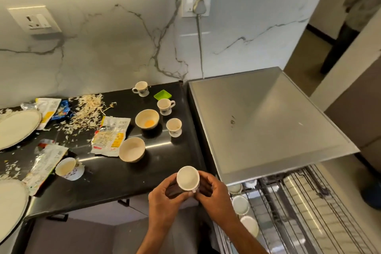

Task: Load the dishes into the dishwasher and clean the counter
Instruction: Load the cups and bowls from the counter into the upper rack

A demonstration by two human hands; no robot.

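Both my hands hold one white cup (pixel 188 178) over the counter's front right corner. My left hand (pixel 165 196) curls round its left side; my right hand (pixel 214 194) grips its right side near the handle. On the black counter (pixel 115 181) stand three small cups (pixel 141 88) (pixel 165 106) (pixel 174 127), two bowls (pixel 147 119) (pixel 132 149) and a tipped cup (pixel 69 168). To the right the dishwasher rack (pixel 299 208) is pulled out, with three upturned cups (pixel 240 205) along its left edge.
Two large plates (pixel 16 128) (pixel 10 204) lie at the counter's left. Empty wrappers (pixel 111 136), shredded peelings (pixel 86 113) and a green square dish (pixel 162 95) litter the counter. The steel dishwasher top (pixel 268 121) fills the right. A person (pixel 354 16) stands at the far right.
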